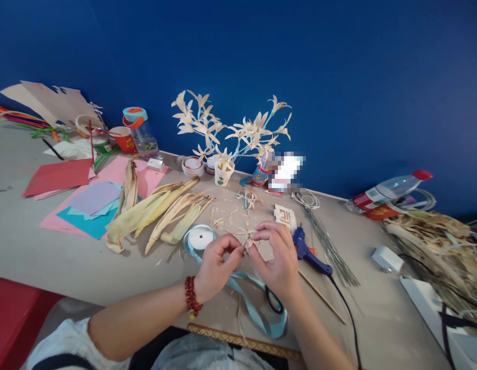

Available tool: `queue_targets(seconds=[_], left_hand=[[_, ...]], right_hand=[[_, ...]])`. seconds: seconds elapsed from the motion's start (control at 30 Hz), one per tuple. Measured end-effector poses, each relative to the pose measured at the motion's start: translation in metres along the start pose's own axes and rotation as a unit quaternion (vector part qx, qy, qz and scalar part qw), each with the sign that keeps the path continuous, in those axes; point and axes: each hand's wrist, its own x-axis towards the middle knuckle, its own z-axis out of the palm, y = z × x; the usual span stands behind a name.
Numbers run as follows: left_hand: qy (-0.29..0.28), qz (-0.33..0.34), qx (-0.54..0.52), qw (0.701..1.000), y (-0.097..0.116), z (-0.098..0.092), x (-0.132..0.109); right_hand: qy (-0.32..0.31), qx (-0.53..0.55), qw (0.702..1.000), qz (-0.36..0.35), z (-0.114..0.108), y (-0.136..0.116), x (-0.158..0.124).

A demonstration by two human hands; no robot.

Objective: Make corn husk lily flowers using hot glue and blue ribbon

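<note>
My left hand (220, 263), a red bead bracelet at its wrist, pinches the lower end of a small pale corn-husk flower (248, 237). My right hand (275, 257) closes its fingers on the petals' base from the other side. The fingertips partly hide the flower. Below and between my hands, light-blue ribbon (248, 298) trails across the table from its spool (201, 237). Black scissor handles (274, 300) show partly under my right wrist. Just right of that hand lies a blue glue gun (309, 253) with a black cord.
Dried corn husks (157, 210) and coloured paper (94, 200) lie to the left. A white cup (224, 176) of husk flowers stands by the wall. Rightward are metal wires (330, 246), a wooden stick (323, 296), a plastic bottle (392, 191) and a white power strip (426, 318).
</note>
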Motion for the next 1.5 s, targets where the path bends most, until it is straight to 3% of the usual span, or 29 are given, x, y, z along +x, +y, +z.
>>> queue_targets(seconds=[0.6,0.83,0.97,1.07,1.3,1.4,1.5], left_hand=[[-0.017,-0.002,-0.019,1.0,-0.002,0.0,0.0],[-0.024,0.018,-0.08,0.996,0.004,0.001,0.005],[-0.027,0.056,-0.065,0.996,-0.001,-0.001,0.004],[-0.025,0.091,-0.069,0.993,-0.01,-0.003,0.003],[-0.06,0.137,-0.047,0.988,-0.011,-0.005,0.006],[-0.067,0.143,-0.039,0.987,-0.008,-0.006,0.007],[-0.076,0.141,-0.034,0.987,-0.01,-0.007,0.006]], right_hand=[[-0.017,0.037,0.999,0.022,-0.004,0.001,-0.001],[-0.074,0.072,0.995,-0.008,-0.039,-0.006,-0.003],[-0.019,0.091,0.995,-0.022,-0.056,0.0,-0.01],[0.009,0.099,0.995,-0.006,-0.059,0.007,-0.016],[-0.022,0.111,0.993,0.028,-0.055,0.016,-0.027],[-0.026,0.136,0.987,0.077,-0.053,0.022,-0.036],[0.034,0.192,0.969,0.152,-0.053,0.033,-0.047]])
